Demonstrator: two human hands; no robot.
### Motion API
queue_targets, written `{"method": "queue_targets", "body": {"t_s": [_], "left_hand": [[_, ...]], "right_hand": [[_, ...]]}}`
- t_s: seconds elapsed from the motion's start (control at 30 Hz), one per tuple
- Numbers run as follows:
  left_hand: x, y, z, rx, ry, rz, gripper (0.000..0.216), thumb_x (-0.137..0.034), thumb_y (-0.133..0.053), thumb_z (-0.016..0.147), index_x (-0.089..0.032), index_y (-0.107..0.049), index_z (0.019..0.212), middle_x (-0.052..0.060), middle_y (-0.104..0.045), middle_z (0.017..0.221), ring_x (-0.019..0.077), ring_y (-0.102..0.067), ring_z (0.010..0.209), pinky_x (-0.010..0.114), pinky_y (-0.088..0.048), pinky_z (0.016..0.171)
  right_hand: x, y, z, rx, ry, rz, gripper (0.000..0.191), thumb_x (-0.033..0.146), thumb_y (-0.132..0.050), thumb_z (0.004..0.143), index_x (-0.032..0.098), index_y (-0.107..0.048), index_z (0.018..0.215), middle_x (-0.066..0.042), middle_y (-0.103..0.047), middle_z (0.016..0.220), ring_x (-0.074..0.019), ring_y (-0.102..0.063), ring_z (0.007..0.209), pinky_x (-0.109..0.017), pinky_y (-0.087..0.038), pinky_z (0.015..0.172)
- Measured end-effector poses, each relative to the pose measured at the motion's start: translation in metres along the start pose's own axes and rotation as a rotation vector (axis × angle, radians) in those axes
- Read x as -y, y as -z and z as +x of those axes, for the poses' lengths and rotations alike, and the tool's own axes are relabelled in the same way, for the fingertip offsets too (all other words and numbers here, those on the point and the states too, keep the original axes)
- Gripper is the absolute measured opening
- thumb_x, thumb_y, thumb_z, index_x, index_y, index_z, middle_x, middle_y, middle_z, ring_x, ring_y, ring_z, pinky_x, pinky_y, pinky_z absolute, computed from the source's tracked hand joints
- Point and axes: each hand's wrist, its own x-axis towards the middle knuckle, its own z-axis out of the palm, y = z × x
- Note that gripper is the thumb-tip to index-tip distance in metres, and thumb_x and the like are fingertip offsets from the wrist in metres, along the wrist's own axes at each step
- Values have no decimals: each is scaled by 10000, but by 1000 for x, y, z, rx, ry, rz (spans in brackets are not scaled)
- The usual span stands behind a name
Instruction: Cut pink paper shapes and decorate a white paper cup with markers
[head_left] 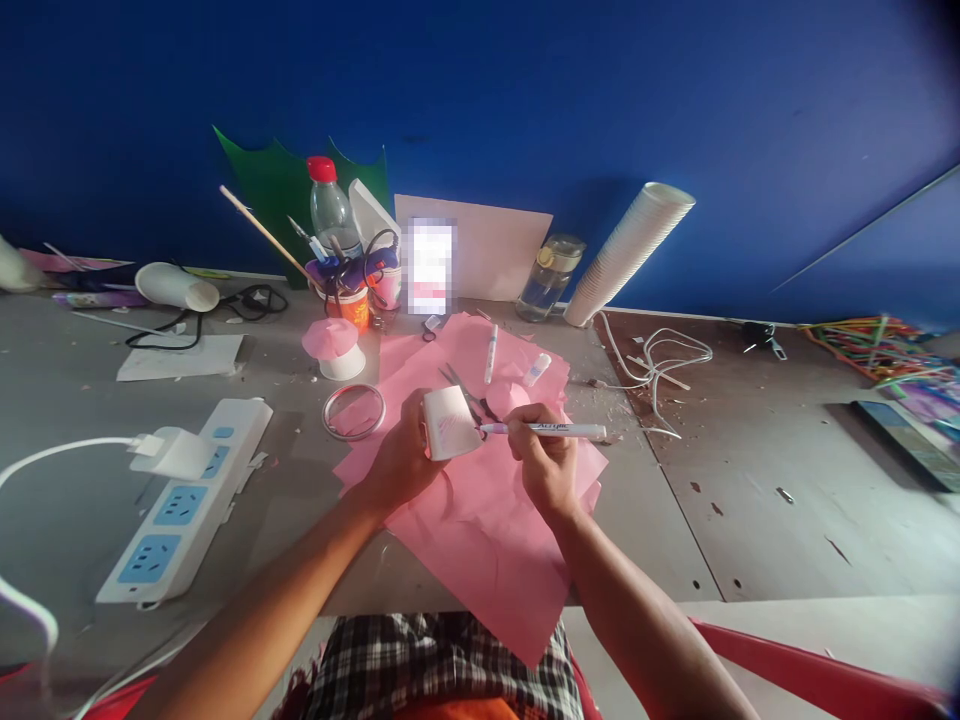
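A white paper cup (448,425) with faint pink marks on its side is gripped on its left by my left hand (409,445). My right hand (545,455) pinches a white acrylic marker (574,431), its tip by the cup's right edge. Beneath both hands spread several sheets of pink paper (510,540). Just behind the cup lie dark scissors (459,383), partly hidden, and a pink paper piece (508,398). Farther back on the paper are a second marker (491,354) and a short white tube or cap (538,369).
A roll of tape (354,412) and a white cup with a pink top (335,350) stand left of the paper. A power strip (184,505) lies far left. Behind are a bottle (331,205), a lit screen (430,265), a glass jar (551,278) and a tall cup stack (630,255).
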Motion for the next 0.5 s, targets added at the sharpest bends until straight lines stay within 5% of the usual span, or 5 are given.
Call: {"method": "queue_targets", "body": {"t_s": [0.5], "left_hand": [[3, -1, 0, -7, 12, -2, 585, -288, -675, 703, -218, -377, 1202, 74, -597, 1024, 184, -621, 761, 272, -467, 578]], "right_hand": [[4, 2, -2, 76, 28, -48, 105, 197, -512, 779, 190, -543, 679, 41, -458, 571, -85, -348, 505, -236, -288, 480]]}}
